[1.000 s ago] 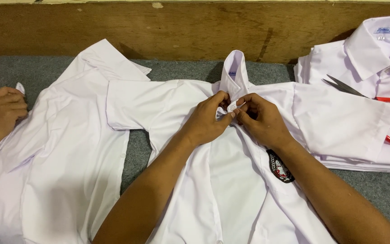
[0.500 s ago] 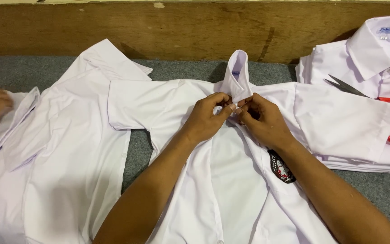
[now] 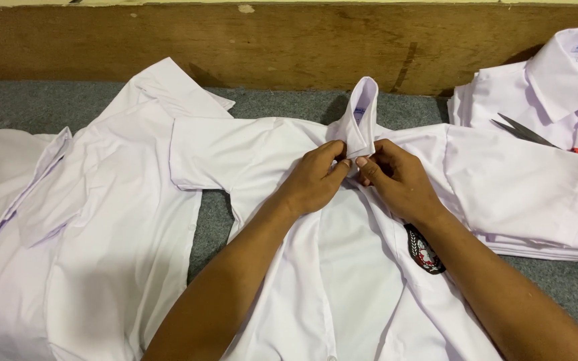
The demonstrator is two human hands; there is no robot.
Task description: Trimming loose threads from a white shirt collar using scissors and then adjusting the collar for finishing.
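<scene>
A white shirt (image 3: 342,267) is spread front-up on a grey carpeted surface (image 3: 275,103), and everything else is placed here relative to it. Its collar (image 3: 362,113) is stood up at the far end, towards a long brown wooden board (image 3: 235,40) by which the surface is bounded at the back. The board is scuffed and marked with a dark streak; above it only a thin pale strip is seen, so little of the room can be told.

The shirt's front is pinched just below the collar by both hands. The left hand (image 3: 316,180) is closed on the cloth of the placket, thumb and forefinger pressed together. The right hand (image 3: 399,177) is closed on the same spot from the other side, its fingertips touching those of the left. Whether a button is held between them cannot be told, since the spot is hidden by the fingers.

A dark badge (image 3: 424,249) with red and white in it is sewn on the shirt's chest, just beside the right wrist.

To the left of the shirt, touching its sleeve, a second white shirt (image 3: 95,220) is laid open and rumpled. To the right, a stack of folded white shirts (image 3: 550,100) is overlapped by the sleeve. On that stack a pair of scissors (image 3: 523,132) with red handles is laid, partly covered by the sleeve. Grey carpet is seen between the garments and along the board.
</scene>
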